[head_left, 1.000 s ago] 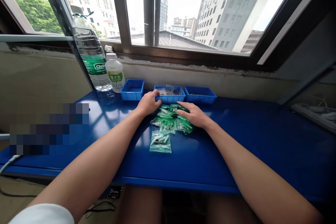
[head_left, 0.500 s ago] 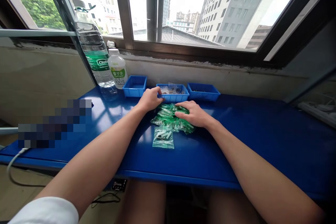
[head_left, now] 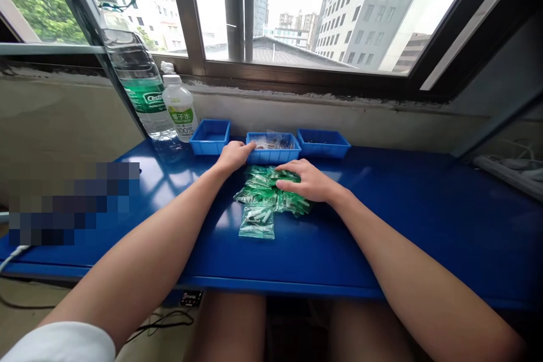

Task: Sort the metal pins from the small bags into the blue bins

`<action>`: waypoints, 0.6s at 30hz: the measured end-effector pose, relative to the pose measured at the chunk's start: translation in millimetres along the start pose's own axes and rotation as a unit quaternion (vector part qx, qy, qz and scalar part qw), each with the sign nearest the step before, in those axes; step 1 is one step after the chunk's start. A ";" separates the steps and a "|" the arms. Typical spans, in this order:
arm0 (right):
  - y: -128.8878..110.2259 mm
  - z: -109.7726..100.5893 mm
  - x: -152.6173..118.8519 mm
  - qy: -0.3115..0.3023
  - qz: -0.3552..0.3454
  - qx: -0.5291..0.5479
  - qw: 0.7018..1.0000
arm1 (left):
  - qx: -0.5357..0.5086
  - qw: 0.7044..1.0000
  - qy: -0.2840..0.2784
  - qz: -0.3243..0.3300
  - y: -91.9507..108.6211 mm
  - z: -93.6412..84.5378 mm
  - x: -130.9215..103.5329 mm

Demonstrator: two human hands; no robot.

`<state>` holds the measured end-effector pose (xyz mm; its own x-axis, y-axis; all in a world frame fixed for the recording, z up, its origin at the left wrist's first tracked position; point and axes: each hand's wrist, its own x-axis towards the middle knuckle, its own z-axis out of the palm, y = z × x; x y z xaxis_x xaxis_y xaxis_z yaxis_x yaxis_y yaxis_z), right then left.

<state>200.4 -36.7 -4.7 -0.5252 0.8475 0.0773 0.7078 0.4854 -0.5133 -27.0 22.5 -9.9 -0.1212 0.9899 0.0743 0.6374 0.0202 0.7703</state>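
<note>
My left hand (head_left: 236, 156) is at the left front corner of the middle blue bin (head_left: 278, 155), with its thumb on the rim and its other fingers partly hidden. Clear packets of small parts lie inside that bin. In front of it is a heap of green-tinted plastic packets (head_left: 258, 184). Over the heap's right side rests my right hand (head_left: 306, 181), thumb and fingers apart, its fingertips at the packets. One packet (head_left: 257, 223) with pale plugs and what look like screws lies flat at the heap's near edge.
On the blue table (head_left: 314, 260), a left blue bin (head_left: 210, 147) and a right blue bin (head_left: 324, 150) with small dark bits flank the middle one. A large water bottle (head_left: 144, 90) and a smaller white bottle (head_left: 180, 110) stand back left, by the window. A blurred-out patch covers the left side.
The view has shifted slightly, moving the scene left. My left hand has changed its hold a little at the bin's corner. My right hand stays over the packets.
</note>
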 end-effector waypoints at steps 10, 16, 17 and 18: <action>-0.4 1.0 1.8 0.090 0.005 0.020 0.996 | -0.008 0.997 0.065 0.047 -4.0 3.6 -0.6; 12.6 -1.0 11.6 0.303 0.078 0.049 0.949 | 0.028 0.994 0.084 0.063 -3.2 4.4 -3.2; 15.2 -1.3 12.2 0.310 0.094 0.057 0.944 | 0.037 0.993 0.087 0.068 -3.3 4.3 -3.3; 17.5 -1.4 12.4 0.301 0.107 0.064 0.945 | 0.048 0.992 0.093 0.073 -3.6 4.2 -3.2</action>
<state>206.9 -17.4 -11.5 0.0163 0.9109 0.4123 0.6837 0.2908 -0.6694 -25.7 19.8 -15.6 -0.1556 0.9400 0.3036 0.7264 -0.0994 0.6800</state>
